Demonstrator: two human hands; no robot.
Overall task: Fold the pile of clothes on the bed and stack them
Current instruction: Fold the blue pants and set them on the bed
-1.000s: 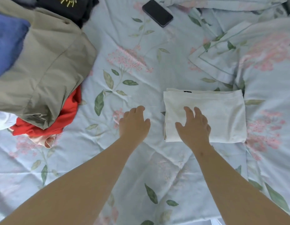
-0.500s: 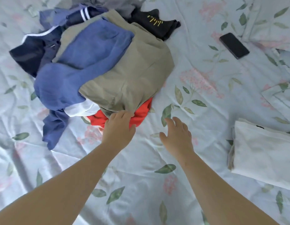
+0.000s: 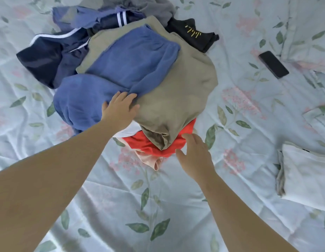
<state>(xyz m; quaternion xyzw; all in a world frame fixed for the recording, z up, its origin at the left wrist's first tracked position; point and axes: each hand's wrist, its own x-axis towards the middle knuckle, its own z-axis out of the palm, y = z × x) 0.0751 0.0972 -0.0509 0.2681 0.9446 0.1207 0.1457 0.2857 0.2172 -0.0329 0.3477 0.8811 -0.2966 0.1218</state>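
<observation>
Soft even daylight, slight blur, wide-angle bowing

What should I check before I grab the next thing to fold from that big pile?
1. Hands free: ok; left hand lies flat on the pile, right hand is open and empty.
2. Top piece reachable: ok; blue garment lies over the khaki garment.
3. Pulling the red garment: not ok; the khaki garment covers it.
4. Folding room: ok; bare sheet before the pile.
5. Stack started: ok; folded white garment lies to the right.
</observation>
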